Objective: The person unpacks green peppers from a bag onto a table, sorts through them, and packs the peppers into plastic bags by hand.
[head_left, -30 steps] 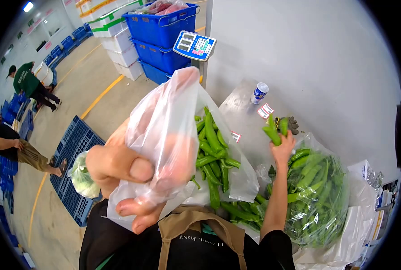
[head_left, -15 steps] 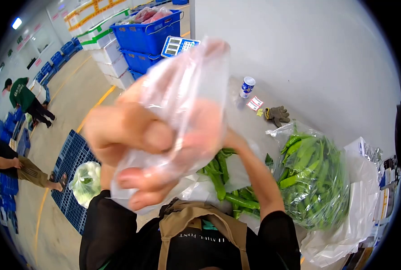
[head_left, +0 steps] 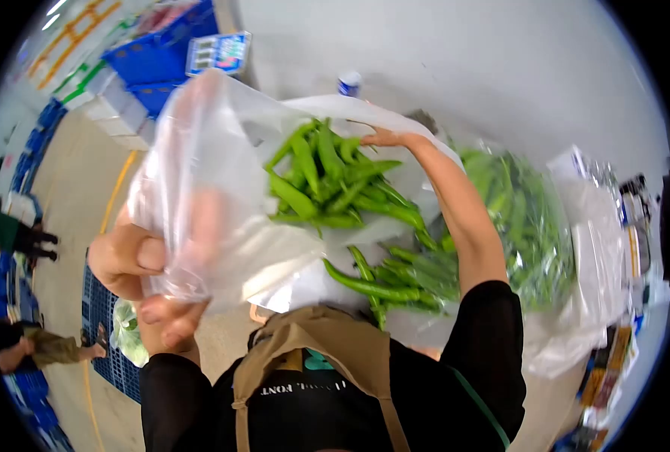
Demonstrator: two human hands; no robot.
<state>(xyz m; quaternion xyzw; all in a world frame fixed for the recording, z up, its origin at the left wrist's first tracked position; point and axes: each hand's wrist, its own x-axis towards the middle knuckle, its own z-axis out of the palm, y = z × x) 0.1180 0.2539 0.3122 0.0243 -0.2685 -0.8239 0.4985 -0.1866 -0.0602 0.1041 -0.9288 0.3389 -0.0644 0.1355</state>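
My left hand (head_left: 154,260) is closed on the edge of a clear plastic bag (head_left: 237,151), partly seen through the film. Inside the wide-open bag lies a pile of long green peppers (head_left: 320,173). At the pile's upper right is my right hand (head_left: 384,137), reaching into the bag; its fingers are small and blurred, so any grip on a pepper cannot be made out. More loose peppers (head_left: 395,282) lie below the bag, near my body. To the right of my forearm stands a large clear bag full of green peppers (head_left: 523,218).
A scale display (head_left: 218,53) stands beside blue crates (head_left: 162,53) and white boxes (head_left: 113,105) at the upper left. A can (head_left: 348,83) is behind the bag. At the left are a blue pallet (head_left: 113,361), a bagged pale vegetable (head_left: 128,331) and two people.
My right hand, which held peppers over the table, has moved left to the pile in the bag. The bag is spread wider, and my left hand appears lower and farther left. The view has turned.
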